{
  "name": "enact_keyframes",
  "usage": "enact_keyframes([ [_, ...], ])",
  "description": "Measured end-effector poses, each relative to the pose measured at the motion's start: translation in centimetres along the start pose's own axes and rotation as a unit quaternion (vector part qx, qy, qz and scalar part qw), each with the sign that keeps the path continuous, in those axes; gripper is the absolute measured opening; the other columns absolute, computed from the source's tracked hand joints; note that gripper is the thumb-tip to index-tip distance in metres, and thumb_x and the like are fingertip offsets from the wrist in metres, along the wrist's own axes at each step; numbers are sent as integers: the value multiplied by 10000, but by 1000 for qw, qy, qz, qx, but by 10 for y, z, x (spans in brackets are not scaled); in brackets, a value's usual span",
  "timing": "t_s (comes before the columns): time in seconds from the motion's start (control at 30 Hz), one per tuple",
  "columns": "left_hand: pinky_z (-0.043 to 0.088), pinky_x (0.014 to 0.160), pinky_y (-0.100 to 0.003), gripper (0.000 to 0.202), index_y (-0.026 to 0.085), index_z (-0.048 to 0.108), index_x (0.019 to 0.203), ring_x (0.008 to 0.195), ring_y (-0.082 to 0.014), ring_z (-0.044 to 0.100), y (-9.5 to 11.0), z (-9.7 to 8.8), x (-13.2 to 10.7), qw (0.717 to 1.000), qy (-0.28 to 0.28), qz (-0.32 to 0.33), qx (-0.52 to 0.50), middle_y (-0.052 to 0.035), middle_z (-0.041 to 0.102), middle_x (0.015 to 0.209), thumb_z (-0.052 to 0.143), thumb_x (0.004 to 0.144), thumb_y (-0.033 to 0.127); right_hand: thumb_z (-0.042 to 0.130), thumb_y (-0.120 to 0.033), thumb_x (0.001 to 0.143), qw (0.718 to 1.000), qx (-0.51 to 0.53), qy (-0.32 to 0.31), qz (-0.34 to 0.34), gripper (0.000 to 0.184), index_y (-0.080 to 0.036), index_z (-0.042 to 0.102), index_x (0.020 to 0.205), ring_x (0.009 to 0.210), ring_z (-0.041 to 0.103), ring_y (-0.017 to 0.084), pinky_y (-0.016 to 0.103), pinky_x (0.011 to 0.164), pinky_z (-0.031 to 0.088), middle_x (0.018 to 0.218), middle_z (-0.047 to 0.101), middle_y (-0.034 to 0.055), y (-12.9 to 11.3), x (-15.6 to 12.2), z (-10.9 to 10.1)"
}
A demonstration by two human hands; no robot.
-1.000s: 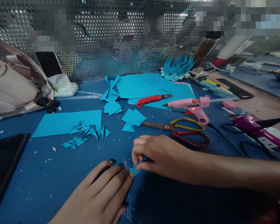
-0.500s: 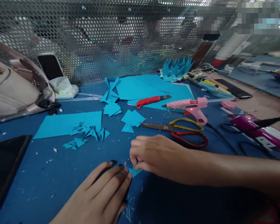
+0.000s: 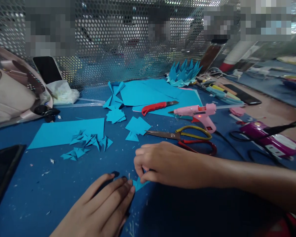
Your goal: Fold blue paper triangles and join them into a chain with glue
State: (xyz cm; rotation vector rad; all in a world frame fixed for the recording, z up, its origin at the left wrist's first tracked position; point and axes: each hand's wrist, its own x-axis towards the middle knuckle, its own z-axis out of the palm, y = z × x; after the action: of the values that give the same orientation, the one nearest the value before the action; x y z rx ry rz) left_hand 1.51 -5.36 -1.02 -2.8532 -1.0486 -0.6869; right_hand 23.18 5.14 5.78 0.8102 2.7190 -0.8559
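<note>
Very little has changed for you over the last second: your hands keep the same pose, and only the view has swung a touch, so everything sits slightly further left. That suggests one steady hold on a single piece rather than a shift to another. That piece, the small blue paper point(image 3: 139, 185), lies on the surface point(image 3: 34, 197) right in front of you, between your hands and partly covered by them. Your left hand point(image 3: 101, 202) is spread nearly flat, fingertips at the paper's left end, its grip not closed around anything. Your right hand point(image 3: 160, 164) is curled, thumb and forefinger drawn together at the paper's other side in what looks like a pinch; your fingers hide how much paper is between them. The things around you seem undisturbed. The scissors point(image 3: 173, 135) lie just beyond your right hand, tips at the blue squares point(image 3: 138, 125). Further back, the pink glue gun point(image 3: 187, 110) rests with its light glowing, nozzle toward the red knife point(image 3: 155, 107). To your left, the folded pieces point(image 3: 75, 153) lie loose near a blue sheet point(image 3: 64, 130), and the spiky paper piece point(image 3: 184, 74) stands at the back.
</note>
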Motion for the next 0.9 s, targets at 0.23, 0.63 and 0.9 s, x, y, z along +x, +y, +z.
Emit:
enact_keyframes([
  [0.23, 188, 1208, -319, 320, 176, 686, 1190, 1100, -132, 630, 0, 4, 1, 1000, 17, 14, 14, -6, 740, 1112, 401, 1053, 223, 623, -155, 902, 998, -41, 42, -29, 76, -174, 679, 854, 891, 593, 175, 280, 725, 395, 892, 652, 20, 3, -4, 12],
  [0.63, 165, 1216, -326, 332, 166, 678, 1205, 1147, -142, 604, 1, 1, 1, 1000, -2, 14, 7, -10, 729, 1148, 385, 1054, 203, 590, -172, 923, 988, -143, 33, -56, 80, -142, 662, 907, 874, 578, 205, 302, 662, 421, 902, 640, 66, -1, -5, 13],
  [0.9, 187, 1213, -342, 347, 173, 669, 1222, 1166, -144, 590, -2, 8, -4, 1000, 10, 17, 13, -20, 713, 1153, 366, 1054, 196, 555, -177, 929, 981, -174, 20, -86, 116, -137, 663, 911, 835, 572, 224, 327, 635, 397, 895, 643, 82, 1, -5, 12],
])
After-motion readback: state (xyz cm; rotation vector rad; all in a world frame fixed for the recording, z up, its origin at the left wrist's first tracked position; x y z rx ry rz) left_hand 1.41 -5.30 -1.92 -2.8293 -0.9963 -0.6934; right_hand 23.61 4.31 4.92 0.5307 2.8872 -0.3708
